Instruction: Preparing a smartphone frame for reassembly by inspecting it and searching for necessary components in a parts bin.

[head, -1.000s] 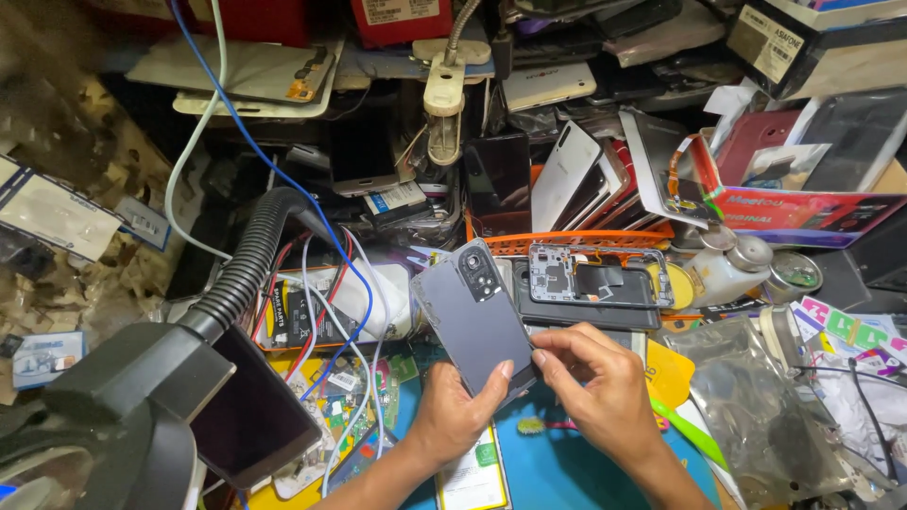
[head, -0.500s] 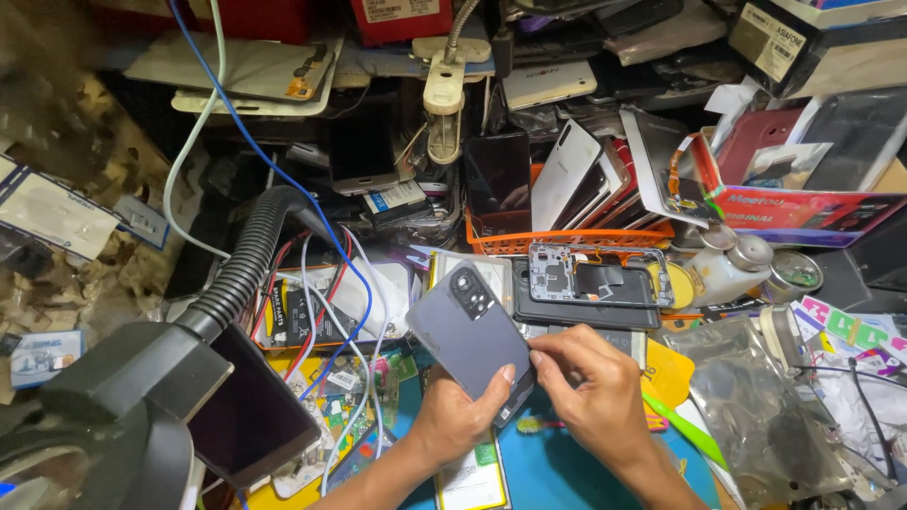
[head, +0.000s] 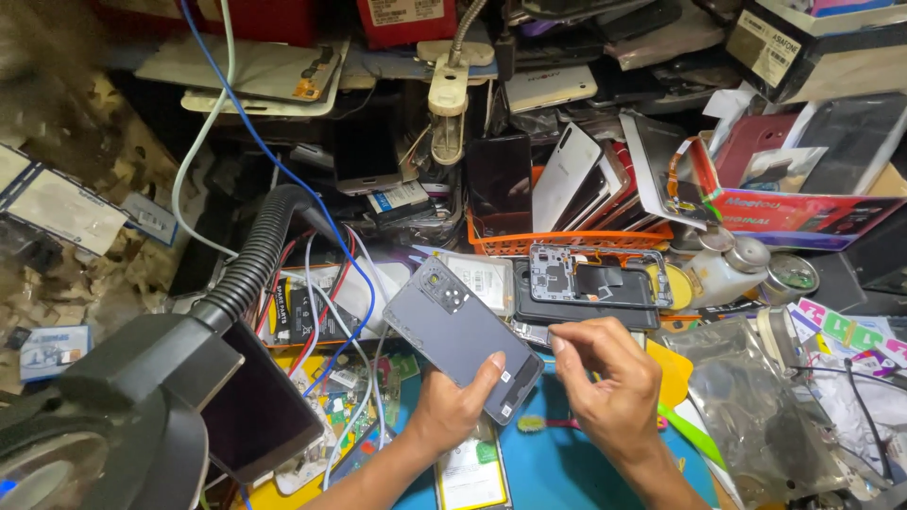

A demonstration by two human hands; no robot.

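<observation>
- The workbench is crowded edge to edge: a blue mat [head: 567, 472] sits under the hands, with loose wires, small circuit boards and phone parts spread around it.
- Along the back, an orange basket [head: 567, 244] holds several phones and panels standing on edge, and a cream gooseneck lamp [head: 447, 104] hangs above it.
- A ribbed black hose [head: 250, 264] curves down on the left to a dark magnifier head in the near corner, and a blue cable [head: 283, 170] runs across it.
- The left hand [head: 453, 411] grips a grey phone back cover [head: 463, 335] by its lower end, thumb pressed on the outer face near the bottom corner, fingers curled underneath.
- The cover is tilted, its camera block pointing up and to the left, lifted clear of the mat and just in front of the opened phone.
- The right hand [head: 609, 382] is just beside the cover's lower right corner, thumb and forefinger pinched together; I cannot tell whether anything is held between them.
- Behind the hands lies 1 opened phone frame [head: 590, 288], its insides exposed, flat on the bench.
- To the right sit a white squeeze bottle [head: 723, 274], a small round tin [head: 789, 274] and a crumpled clear plastic bag [head: 756, 406].
</observation>
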